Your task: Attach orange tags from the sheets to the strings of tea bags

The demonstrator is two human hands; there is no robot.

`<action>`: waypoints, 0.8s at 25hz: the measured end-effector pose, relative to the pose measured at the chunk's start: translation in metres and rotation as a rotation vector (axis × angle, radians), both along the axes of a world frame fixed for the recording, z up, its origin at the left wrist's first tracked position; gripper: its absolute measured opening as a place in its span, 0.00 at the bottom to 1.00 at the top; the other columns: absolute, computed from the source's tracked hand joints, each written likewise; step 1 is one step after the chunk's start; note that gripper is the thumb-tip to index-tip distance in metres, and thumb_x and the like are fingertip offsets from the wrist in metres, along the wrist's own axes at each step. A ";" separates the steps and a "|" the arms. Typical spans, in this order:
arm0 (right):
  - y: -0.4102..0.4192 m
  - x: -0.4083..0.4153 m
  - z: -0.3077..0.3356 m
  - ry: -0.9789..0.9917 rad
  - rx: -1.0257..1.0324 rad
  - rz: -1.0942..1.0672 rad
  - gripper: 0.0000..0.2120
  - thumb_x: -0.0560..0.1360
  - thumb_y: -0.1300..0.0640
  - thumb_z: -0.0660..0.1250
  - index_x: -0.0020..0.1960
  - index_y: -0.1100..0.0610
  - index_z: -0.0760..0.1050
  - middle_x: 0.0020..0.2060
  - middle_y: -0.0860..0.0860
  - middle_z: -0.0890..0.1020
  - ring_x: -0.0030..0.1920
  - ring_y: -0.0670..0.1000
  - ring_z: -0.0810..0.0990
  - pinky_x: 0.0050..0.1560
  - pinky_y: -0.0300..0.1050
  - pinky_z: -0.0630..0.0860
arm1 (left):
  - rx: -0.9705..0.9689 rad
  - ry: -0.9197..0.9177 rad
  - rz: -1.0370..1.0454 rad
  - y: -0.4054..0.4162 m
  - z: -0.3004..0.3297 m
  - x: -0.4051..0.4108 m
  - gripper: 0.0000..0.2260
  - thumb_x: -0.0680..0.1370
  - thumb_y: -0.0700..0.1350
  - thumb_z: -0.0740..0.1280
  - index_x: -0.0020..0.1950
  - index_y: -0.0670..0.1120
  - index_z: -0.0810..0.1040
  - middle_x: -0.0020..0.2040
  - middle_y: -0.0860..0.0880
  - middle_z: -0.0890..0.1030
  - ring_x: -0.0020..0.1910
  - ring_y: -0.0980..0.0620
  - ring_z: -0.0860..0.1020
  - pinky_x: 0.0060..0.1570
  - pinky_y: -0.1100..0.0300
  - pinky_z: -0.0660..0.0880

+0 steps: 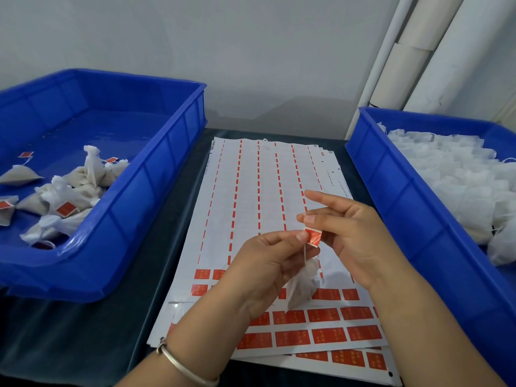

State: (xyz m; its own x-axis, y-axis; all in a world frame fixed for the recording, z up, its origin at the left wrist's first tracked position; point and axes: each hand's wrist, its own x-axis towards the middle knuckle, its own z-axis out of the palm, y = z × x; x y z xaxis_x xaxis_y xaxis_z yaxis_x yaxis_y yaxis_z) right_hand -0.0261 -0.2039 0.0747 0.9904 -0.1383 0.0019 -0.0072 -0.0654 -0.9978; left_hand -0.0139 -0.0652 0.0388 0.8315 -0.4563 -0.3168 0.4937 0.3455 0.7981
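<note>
Now, step: folding an orange tag (313,238) over a tea bag's string (304,251) (my judgement).
Left hand (268,263): thumb and fingers pinched the tag's left edge and the string.
Right hand (344,231): fingertips pinched the tag's right side, index finger extended.
Tea bag (302,286): hung below the tag, above the sheets (251,191) at the table's middle.
Key relation: the string ran vertically, straight down from the grip; both hands were equally near.
Tagged bags (69,191): left blue bin (156,152).
Untagged bags (460,177): right blue bin (391,174).
</note>
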 end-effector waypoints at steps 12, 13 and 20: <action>0.000 -0.008 -0.015 -0.015 -0.218 -0.052 0.18 0.70 0.60 0.73 0.50 0.39 0.75 0.38 0.42 0.85 0.43 0.41 0.83 0.43 0.31 0.78 | 0.410 -0.394 0.158 -0.005 -0.006 -0.002 0.05 0.77 0.46 0.64 0.43 0.50 0.77 0.35 0.56 0.82 0.37 0.59 0.81 0.38 0.70 0.76; 0.001 -0.009 -0.015 -0.036 -0.257 -0.061 0.17 0.70 0.60 0.73 0.48 0.38 0.75 0.37 0.40 0.85 0.42 0.39 0.83 0.42 0.28 0.77 | 0.421 -0.427 0.170 -0.005 -0.006 -0.002 0.05 0.78 0.46 0.64 0.42 0.51 0.77 0.35 0.56 0.82 0.37 0.59 0.80 0.36 0.71 0.75; 0.006 -0.013 -0.003 -0.119 -0.298 -0.122 0.13 0.71 0.60 0.72 0.45 0.41 0.77 0.37 0.36 0.83 0.41 0.37 0.82 0.39 0.27 0.75 | 0.626 -0.589 0.089 0.009 -0.011 -0.005 0.03 0.72 0.51 0.70 0.39 0.57 0.78 0.37 0.68 0.79 0.40 0.69 0.77 0.31 0.78 0.70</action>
State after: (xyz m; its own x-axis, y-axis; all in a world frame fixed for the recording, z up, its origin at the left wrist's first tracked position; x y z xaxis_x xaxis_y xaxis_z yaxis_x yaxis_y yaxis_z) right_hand -0.0387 -0.1980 0.0712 0.9571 -0.2316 0.1743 0.0823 -0.3596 -0.9295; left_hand -0.0194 -0.0565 0.0275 0.9637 -0.2670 0.0064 -0.0688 -0.2252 0.9719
